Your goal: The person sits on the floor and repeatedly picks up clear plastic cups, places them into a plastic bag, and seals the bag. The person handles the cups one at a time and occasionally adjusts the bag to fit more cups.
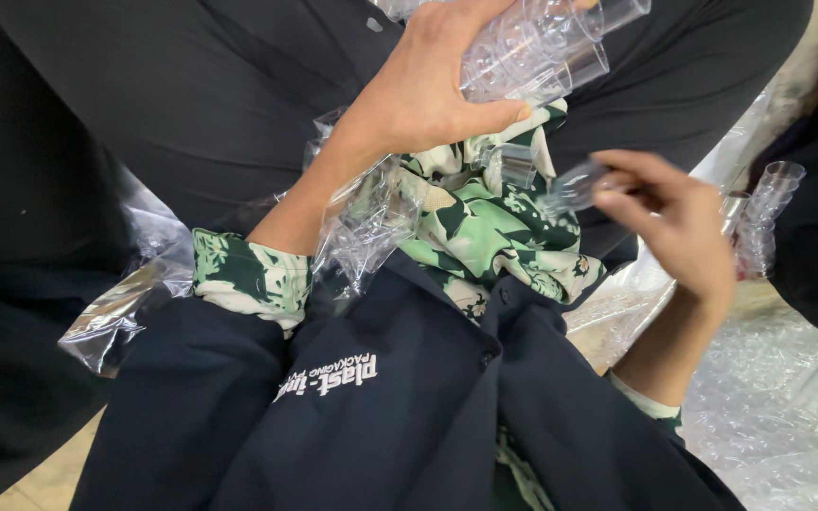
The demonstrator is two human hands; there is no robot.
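— So, what fills most of the view?

— Dark clothing: a navy jacket (400, 416) with pale lettering on the chest, open over a green and cream leaf-print shirt (485, 227). Black trousers (191, 104) spread across the top of the picture.

— And around the edges?

— Bubble wrap (778, 416) lies at the lower right, crumpled and shiny. A clear plastic bag (125, 303) sits at the left, beside the printed cuff of the left sleeve.

— What is the left hand doing?

— The left hand (428, 90) is raised toward the top centre, fingers curled closed around a stack of clear plastic cups (542, 43); the stack slants up and to the right, past the thumb.

— The right one?

— The right hand (674, 222) is at the right, lower than the left. Its fingertips pinch one small clear cup (575, 185), which points left toward the shirt. The hand is mostly closed, only thumb and fingers meeting on the cup.

— Anything smaller nearby?

— More clear cups (764, 213) stand nested in a column at the far right, just beyond the right hand, apart from it. Another loose clear cup (513, 166) rests on the shirt between the two hands.
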